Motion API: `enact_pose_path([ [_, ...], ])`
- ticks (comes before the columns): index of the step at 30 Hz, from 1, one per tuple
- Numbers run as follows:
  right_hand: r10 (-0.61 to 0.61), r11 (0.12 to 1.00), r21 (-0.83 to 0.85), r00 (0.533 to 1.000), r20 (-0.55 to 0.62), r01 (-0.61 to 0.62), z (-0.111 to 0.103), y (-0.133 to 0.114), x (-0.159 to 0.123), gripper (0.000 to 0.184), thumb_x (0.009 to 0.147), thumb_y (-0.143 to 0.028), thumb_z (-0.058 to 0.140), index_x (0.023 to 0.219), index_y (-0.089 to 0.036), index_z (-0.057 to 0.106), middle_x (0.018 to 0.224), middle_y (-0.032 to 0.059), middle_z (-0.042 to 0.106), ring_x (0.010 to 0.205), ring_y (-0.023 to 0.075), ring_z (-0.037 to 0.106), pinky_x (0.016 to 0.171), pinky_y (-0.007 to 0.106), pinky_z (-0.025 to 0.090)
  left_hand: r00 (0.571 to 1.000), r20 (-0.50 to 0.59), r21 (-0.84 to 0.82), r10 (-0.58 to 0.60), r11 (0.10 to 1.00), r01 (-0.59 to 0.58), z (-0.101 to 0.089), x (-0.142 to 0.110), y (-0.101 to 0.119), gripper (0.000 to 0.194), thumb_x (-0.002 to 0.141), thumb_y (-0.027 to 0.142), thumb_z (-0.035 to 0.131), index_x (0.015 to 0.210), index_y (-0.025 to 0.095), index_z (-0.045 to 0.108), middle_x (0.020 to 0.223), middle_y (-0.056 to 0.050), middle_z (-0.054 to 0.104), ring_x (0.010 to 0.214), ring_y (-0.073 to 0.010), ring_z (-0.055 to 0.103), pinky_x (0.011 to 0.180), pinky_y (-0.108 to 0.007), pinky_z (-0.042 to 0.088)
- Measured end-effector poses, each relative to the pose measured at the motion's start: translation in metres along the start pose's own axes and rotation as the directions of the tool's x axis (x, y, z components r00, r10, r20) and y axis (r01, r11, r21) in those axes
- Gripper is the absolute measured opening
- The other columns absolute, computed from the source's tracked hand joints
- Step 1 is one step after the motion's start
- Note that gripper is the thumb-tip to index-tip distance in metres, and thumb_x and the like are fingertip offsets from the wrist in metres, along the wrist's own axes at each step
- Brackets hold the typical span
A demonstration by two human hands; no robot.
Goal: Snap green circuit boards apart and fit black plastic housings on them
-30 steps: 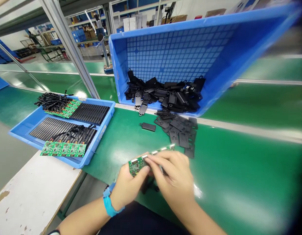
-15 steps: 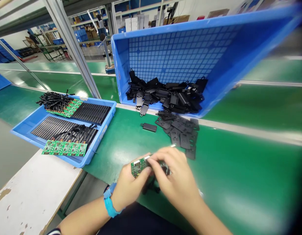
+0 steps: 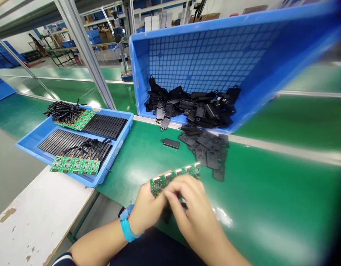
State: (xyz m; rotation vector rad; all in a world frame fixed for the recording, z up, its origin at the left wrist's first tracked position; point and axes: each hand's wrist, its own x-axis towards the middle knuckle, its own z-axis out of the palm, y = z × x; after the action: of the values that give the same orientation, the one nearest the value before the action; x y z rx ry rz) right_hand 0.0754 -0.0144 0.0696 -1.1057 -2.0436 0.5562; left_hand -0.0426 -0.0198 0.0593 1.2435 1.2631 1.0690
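My left hand is closed around one end of a green circuit board strip, which has white components along its upper edge. The strip slants up to the right, above the bench. Fingertips of my right hand are pinched together in front of the strip, close to my left thumb. Whatever they pinch is too small or hidden to make out. Something dark shows beneath my hands, mostly covered. Beyond them, a single black case lies on the green bench.
A large blue bin lies tipped on its side, black cases inside. Flat black plates are spread before it. To the left, a blue tray carries black strips, cables and another circuit board strip. A metal post rises behind.
My right fingertips have moved down from the circuit board strip's upper edge to beside my left thumb. More of that edge shows now. The whole view has shifted slightly.
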Motion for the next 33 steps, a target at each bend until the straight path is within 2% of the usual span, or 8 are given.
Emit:
enact_pose_path([
  [4,0.020,1.000,-0.018,0.997,-0.069,-0.021,0.006,0.000,0.012,0.010,0.083,-0.015,0.047,0.075,-0.020,0.052,0.075,0.0017,0.053,0.074,0.0180,0.048,0.070,0.035,0.032,1.000,-0.013,-0.012,-0.002,1.000,0.002,0.001,-0.001,0.001,0.029,0.082,0.025,0.044,0.105,0.017,0.060,0.106,-0.003,0.063,0.095,-0.0172,0.057,0.082,-0.024,0.045],
  [7,-0.015,0.998,-0.058,0.988,-0.152,0.006,0.010,0.001,0.017,0.006,0.081,-0.015,0.051,0.081,-0.019,0.057,0.076,0.0031,0.055,0.074,0.0185,0.049,0.070,0.036,0.032,0.999,-0.027,0.013,-0.041,0.999,0.042,0.001,-0.001,0.002,0.028,0.083,0.028,0.044,0.101,0.015,0.061,0.099,-0.004,0.065,0.086,-0.0164,0.059,0.073,-0.023,0.047],
  [13,-0.118,0.990,-0.105,0.964,-0.239,0.095,0.009,0.001,0.016,0.011,0.078,-0.012,0.055,0.080,-0.020,0.063,0.072,0.0027,0.058,0.070,0.0175,0.050,0.067,0.035,0.033,0.999,-0.039,0.007,-0.020,1.000,0.021,0.001,0.000,-0.001,0.029,0.082,0.028,0.045,0.104,0.016,0.060,0.107,-0.005,0.062,0.098,-0.0178,0.056,0.086,-0.025,0.043],
  [19,-0.140,0.989,-0.087,0.939,-0.314,0.118,0.010,0.000,0.016,0.010,0.075,-0.011,0.059,0.078,-0.019,0.063,0.068,0.0015,0.058,0.067,0.0159,0.051,0.066,0.034,0.034,1.000,-0.018,-0.013,0.023,1.000,-0.023,0.001,0.001,-0.005,0.029,0.083,0.026,0.045,0.107,0.016,0.059,0.109,-0.006,0.061,0.101,-0.0180,0.055,0.087,-0.027,0.044],
  [22,-0.115,0.993,-0.051,0.952,-0.284,0.105,0.009,0.001,0.017,0.009,0.076,-0.012,0.058,0.076,-0.020,0.061,0.069,0.0014,0.058,0.069,0.0163,0.050,0.067,0.034,0.034,0.999,-0.018,-0.016,0.029,0.999,-0.029,0.001,0.001,-0.005,0.029,0.083,0.025,0.045,0.107,0.016,0.059,0.110,-0.006,0.061,0.100,-0.0179,0.055,0.088,-0.028,0.043],
  [28,-0.076,0.996,-0.050,0.994,-0.084,0.072,0.004,0.005,0.020,0.008,0.080,-0.016,0.051,0.073,-0.019,0.054,0.072,0.0019,0.054,0.072,0.0171,0.047,0.069,0.034,0.031,0.998,0.012,-0.003,0.059,0.998,-0.059,0.000,0.001,0.002,0.026,0.083,0.020,0.044,0.100,0.017,0.063,0.103,-0.005,0.064,0.094,-0.0174,0.057,0.079,-0.026,0.046],
  [33,-0.100,0.988,-0.129,0.990,-0.103,0.086,0.007,-0.002,0.017,0.012,0.081,-0.018,0.044,0.070,-0.018,0.049,0.070,0.0029,0.050,0.070,0.0184,0.045,0.067,0.035,0.032,0.998,0.013,-0.074,0.060,0.995,-0.059,0.002,0.003,0.001,0.024,0.081,0.021,0.047,0.099,0.015,0.062,0.101,-0.005,0.064,0.092,-0.0178,0.058,0.078,-0.026,0.046],
])
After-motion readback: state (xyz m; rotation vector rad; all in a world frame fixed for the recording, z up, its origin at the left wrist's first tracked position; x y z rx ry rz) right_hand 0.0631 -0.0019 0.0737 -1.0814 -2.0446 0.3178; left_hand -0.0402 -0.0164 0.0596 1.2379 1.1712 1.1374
